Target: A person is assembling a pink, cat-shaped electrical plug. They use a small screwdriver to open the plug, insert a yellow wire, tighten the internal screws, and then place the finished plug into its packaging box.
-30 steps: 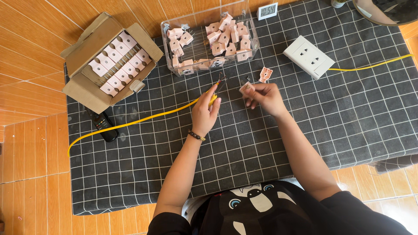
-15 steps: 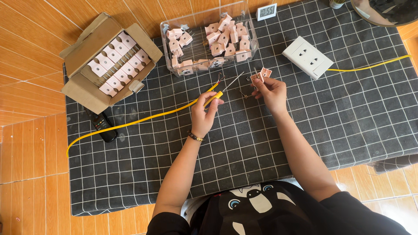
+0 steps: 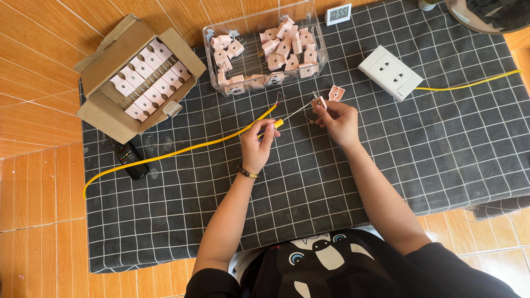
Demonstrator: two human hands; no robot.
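Observation:
My left hand (image 3: pixel 257 145) grips a small screwdriver (image 3: pixel 287 117) by its yellow handle. Its thin shaft points up and right to a small pink plug part (image 3: pixel 318 101), which the fingertips of my right hand (image 3: pixel 338 122) pinch just above the cloth. Another pink plug half (image 3: pixel 335 92) lies on the cloth just beyond my right hand. A yellow cable (image 3: pixel 182 151) runs from the left edge across the cloth, and its stripped end (image 3: pixel 279 100) lies near the clear box, just above my left hand.
On a black checked cloth (image 3: pixel 309 182) over an orange tiled floor stand an open cardboard box (image 3: pixel 105 66) of pink-white plugs, a clear plastic tub (image 3: pixel 265 85) of pink plugs, a white wall socket (image 3: pixel 390 72) with its yellow lead (image 3: pixel 469 84), a small digital clock (image 3: pixel 338 14) and a black handheld device (image 3: pixel 130 160).
The screwdriver has swung from pointing up to pointing right, so its tip now meets the plug part. My right hand shifted slightly up and right with that part.

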